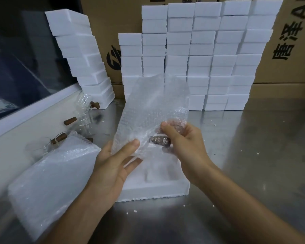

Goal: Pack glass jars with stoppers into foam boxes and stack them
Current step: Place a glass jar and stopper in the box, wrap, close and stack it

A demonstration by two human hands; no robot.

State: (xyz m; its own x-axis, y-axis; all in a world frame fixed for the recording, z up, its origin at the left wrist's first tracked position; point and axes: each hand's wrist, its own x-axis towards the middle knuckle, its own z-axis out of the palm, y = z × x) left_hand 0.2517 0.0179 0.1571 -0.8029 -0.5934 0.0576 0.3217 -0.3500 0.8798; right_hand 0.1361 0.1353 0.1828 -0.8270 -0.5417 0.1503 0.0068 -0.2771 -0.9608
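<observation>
Bubble wrap [148, 110] pinched between both hands [113, 166], enclosing stopper [159, 140].

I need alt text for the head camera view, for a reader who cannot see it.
Two bare hands, left hand and right hand, hold a clear bubble-wrap sheet around a brown-stoppered glass jar above an open white foam box on a steel table. Stacked white foam boxes stand behind.

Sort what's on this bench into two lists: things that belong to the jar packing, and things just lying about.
Part of the job:
- bubble wrap sheet, held by left hand and right hand
- stoppered jar inside the wrap
- open foam tray below the hands
- waiting glass jars
- pile of bubble wrap
- stacked foam boxes

Just lying about:
- cardboard cartons behind
- foam crumbs on the table
</observation>
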